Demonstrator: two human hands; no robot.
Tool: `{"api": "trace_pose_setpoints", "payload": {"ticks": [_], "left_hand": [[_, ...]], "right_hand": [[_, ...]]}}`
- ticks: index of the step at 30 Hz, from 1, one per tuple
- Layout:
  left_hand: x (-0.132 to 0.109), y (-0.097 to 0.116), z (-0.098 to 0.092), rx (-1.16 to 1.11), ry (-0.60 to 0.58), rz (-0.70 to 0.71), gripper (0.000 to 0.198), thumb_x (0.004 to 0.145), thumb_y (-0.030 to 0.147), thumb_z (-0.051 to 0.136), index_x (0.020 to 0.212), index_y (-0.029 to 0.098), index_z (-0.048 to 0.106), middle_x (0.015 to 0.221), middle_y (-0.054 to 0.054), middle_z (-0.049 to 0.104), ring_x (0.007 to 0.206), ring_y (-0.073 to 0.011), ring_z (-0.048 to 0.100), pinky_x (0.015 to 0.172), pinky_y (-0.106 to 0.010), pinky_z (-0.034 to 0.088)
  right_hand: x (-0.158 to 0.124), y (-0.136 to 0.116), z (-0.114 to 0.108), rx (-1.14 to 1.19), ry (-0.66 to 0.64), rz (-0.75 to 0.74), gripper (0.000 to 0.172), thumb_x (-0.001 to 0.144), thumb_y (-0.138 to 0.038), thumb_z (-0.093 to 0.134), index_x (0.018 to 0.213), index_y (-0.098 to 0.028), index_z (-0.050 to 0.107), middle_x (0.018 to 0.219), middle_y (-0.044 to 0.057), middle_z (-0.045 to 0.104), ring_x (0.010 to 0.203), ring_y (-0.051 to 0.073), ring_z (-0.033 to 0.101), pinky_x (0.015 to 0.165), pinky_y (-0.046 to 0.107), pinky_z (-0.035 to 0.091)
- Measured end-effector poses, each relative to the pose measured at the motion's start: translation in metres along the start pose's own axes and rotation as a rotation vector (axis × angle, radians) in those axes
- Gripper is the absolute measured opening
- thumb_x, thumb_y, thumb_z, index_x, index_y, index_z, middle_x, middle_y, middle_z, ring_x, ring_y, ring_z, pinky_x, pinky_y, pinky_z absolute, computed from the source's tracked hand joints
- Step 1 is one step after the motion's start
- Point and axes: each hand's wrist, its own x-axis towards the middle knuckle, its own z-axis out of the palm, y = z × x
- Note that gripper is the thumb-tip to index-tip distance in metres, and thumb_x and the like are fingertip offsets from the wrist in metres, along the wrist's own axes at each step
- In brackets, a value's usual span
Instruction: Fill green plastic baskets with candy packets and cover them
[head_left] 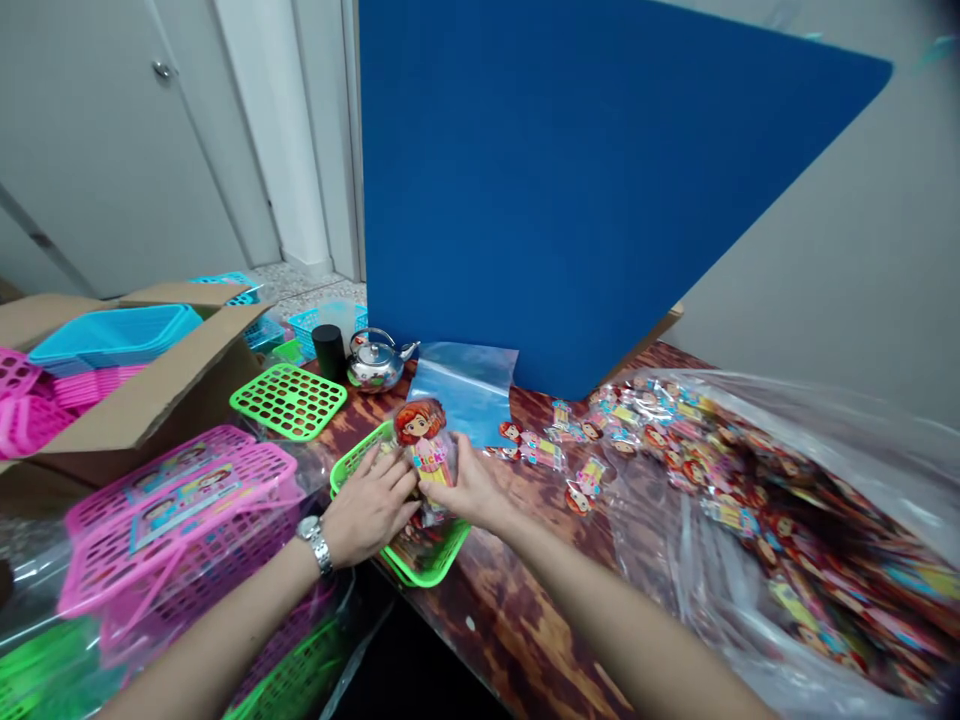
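My right hand [478, 487] is closed around a small clear packet with a red-haired cartoon doll [421, 430] printed on it, held upright over a green plastic basket [442, 567]. Across the basket's near left side lies my left hand [373, 508], fingers stretched out and slightly apart, its fingertips close to the packet. A silver watch circles the left wrist. Other packets show in part inside the basket; the hands hide much of them.
Loose doll packets [586, 484] and a large clear bag [675, 510] of them lie right. Behind stand a blue board [555, 190], a plastic pouch [469, 390], a steel teapot [376, 362] and a black cylinder [328, 352]. Left are a green lid [289, 402], pink baskets [187, 520] and a carton [161, 385].
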Motion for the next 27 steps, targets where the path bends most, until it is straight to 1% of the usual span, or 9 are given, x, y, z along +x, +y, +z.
{"api": "trace_pose_setpoints", "payload": {"ticks": [3, 7, 11, 14, 18, 20, 23, 25, 27], "left_hand": [[-0.004, 0.001, 0.001, 0.017, -0.024, -0.017, 0.035, 0.091, 0.034, 0.041, 0.12, 0.016, 0.051, 0.12, -0.01, 0.056, 0.12, -0.0264, 0.042, 0.105, -0.051, 0.025], [-0.007, 0.002, 0.006, 0.015, -0.008, -0.036, 0.036, 0.091, 0.035, 0.042, 0.121, 0.019, 0.05, 0.124, -0.01, 0.054, 0.121, -0.026, 0.041, 0.105, -0.051, 0.025], [-0.008, 0.007, 0.003, 0.058, 0.047, -0.115, 0.028, 0.086, 0.037, 0.051, 0.105, 0.019, 0.059, 0.111, -0.012, 0.055, 0.116, -0.0298, 0.043, 0.102, -0.054, 0.029], [-0.01, 0.012, 0.0, 0.067, 0.103, -0.171, 0.024, 0.082, 0.039, 0.056, 0.094, 0.019, 0.063, 0.102, -0.012, 0.054, 0.108, -0.0305, 0.046, 0.097, -0.055, 0.034], [-0.023, 0.011, 0.001, -0.036, 0.22, -0.176, 0.022, 0.087, 0.031, 0.051, 0.101, 0.017, 0.058, 0.094, -0.008, 0.058, 0.095, -0.0233, 0.053, 0.098, -0.053, 0.035], [-0.036, 0.007, 0.003, -0.123, 0.323, -0.181, 0.018, 0.088, 0.022, 0.047, 0.104, 0.016, 0.055, 0.096, -0.007, 0.06, 0.096, -0.0206, 0.055, 0.102, -0.051, 0.033], [-0.056, 0.004, 0.0, -0.209, 0.485, -0.254, 0.017, 0.086, 0.011, 0.048, 0.101, 0.017, 0.054, 0.097, -0.006, 0.06, 0.096, -0.0188, 0.057, 0.097, -0.043, 0.041], [-0.062, 0.006, -0.006, -0.196, 0.589, -0.281, 0.023, 0.083, 0.008, 0.051, 0.104, 0.017, 0.053, 0.101, -0.008, 0.058, 0.102, -0.0209, 0.055, 0.093, -0.041, 0.045], [-0.059, 0.012, -0.014, -0.155, 0.612, -0.226, 0.035, 0.081, 0.006, 0.052, 0.114, 0.018, 0.05, 0.113, -0.011, 0.054, 0.115, -0.0257, 0.048, 0.097, -0.046, 0.042]], "right_hand": [[0.003, -0.006, -0.011, 0.004, -0.085, 0.003, 0.068, 0.064, -0.034, 0.072, 0.12, -0.02, 0.036, 0.099, 0.005, 0.062, 0.088, 0.022, 0.06, 0.079, 0.039, 0.048], [0.009, -0.008, -0.021, 0.25, -0.206, 0.03, 0.065, 0.064, -0.035, 0.074, 0.117, -0.02, 0.039, 0.107, 0.005, 0.061, 0.095, 0.021, 0.059, 0.08, 0.035, 0.049], [0.011, -0.007, -0.019, 0.304, -0.296, 0.063, 0.056, 0.065, -0.038, 0.074, 0.109, -0.02, 0.044, 0.101, 0.003, 0.062, 0.092, 0.02, 0.059, 0.074, 0.032, 0.051], [0.012, -0.007, -0.018, 0.232, -0.302, 0.027, 0.056, 0.065, -0.037, 0.074, 0.11, -0.02, 0.045, 0.101, 0.003, 0.062, 0.092, 0.02, 0.059, 0.074, 0.032, 0.05], [0.012, -0.014, -0.021, 0.097, -0.369, 0.024, 0.055, 0.064, -0.034, 0.073, 0.11, -0.018, 0.046, 0.1, 0.003, 0.062, 0.091, 0.021, 0.057, 0.073, 0.032, 0.048], [0.011, -0.019, -0.021, -0.002, -0.395, 0.007, 0.061, 0.063, -0.035, 0.073, 0.114, -0.019, 0.045, 0.101, 0.004, 0.061, 0.091, 0.021, 0.057, 0.074, 0.033, 0.047], [0.01, -0.025, -0.014, -0.197, -0.396, -0.055, 0.071, 0.06, -0.041, 0.074, 0.121, -0.018, 0.044, 0.106, 0.007, 0.058, 0.094, 0.025, 0.056, 0.079, 0.037, 0.045], [0.009, -0.027, -0.006, -0.321, -0.373, -0.084, 0.076, 0.057, -0.044, 0.074, 0.123, -0.017, 0.045, 0.112, 0.011, 0.055, 0.1, 0.029, 0.054, 0.083, 0.039, 0.043], [0.007, -0.026, 0.001, -0.396, -0.344, -0.089, 0.084, 0.056, -0.045, 0.074, 0.128, -0.016, 0.042, 0.117, 0.014, 0.052, 0.104, 0.032, 0.051, 0.086, 0.041, 0.041]]}}
